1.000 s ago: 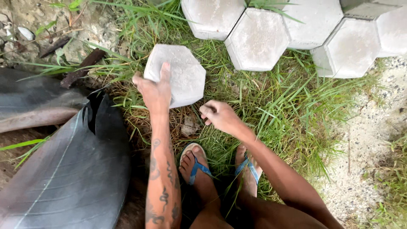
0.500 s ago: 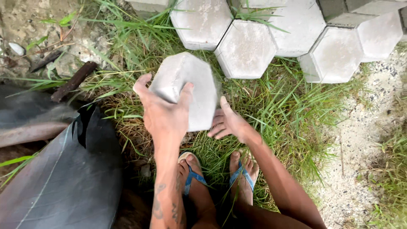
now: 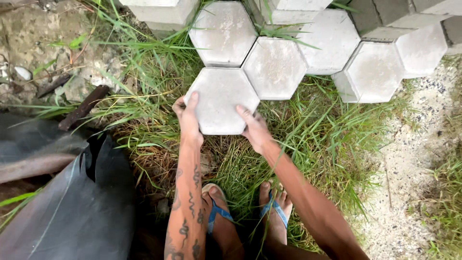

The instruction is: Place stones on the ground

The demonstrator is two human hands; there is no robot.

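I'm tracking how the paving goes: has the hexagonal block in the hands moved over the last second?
Yes. The hexagonal block went from over the grass up against the laid pavers.

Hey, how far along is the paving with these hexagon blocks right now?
Done: several grey hexagonal blocks already lie edge to edge along the top. In hand: the left hand and right hand hold one hexagonal paver by its lower sides, set against two laid blocks; whether it is fully seated cannot be told. Left: the grass between the row and the feet is uncovered.
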